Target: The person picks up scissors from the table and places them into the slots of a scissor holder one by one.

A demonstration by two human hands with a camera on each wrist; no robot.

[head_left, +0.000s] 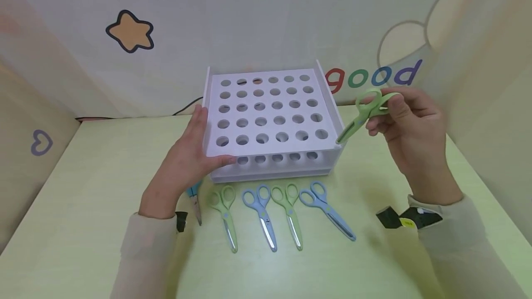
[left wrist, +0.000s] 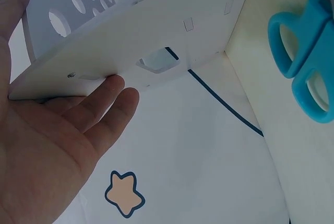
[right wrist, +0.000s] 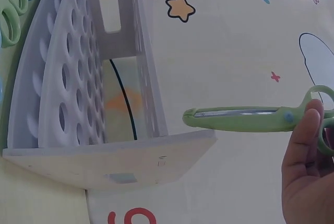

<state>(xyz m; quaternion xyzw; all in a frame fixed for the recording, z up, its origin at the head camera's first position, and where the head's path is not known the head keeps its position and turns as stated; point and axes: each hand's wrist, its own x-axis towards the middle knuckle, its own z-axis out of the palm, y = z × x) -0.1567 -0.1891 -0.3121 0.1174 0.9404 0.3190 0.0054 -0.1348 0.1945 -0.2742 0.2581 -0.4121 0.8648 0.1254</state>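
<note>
In the head view, a white rack (head_left: 266,146) with rows of round holes stands on the table. My left hand (head_left: 180,163) rests on its near left corner, thumb across the front edge. The fingers (left wrist: 107,98) lie nearly straight against the outer side panel in the left wrist view. Green scissors (head_left: 361,116) are pinched at the handles by my right hand (head_left: 415,128). Their closed blades (right wrist: 235,118) point left, near the rack's right side. From the right wrist view, the blade tip appears just apart from the rack's edge.
In front of the rack lie green scissors (head_left: 226,213), blue scissors (head_left: 261,216), another green pair (head_left: 289,211) and another blue pair (head_left: 328,209). Teal-handled scissors (left wrist: 305,57) lie partly behind the left hand in the head view. A dark cord (head_left: 187,106) runs behind the rack.
</note>
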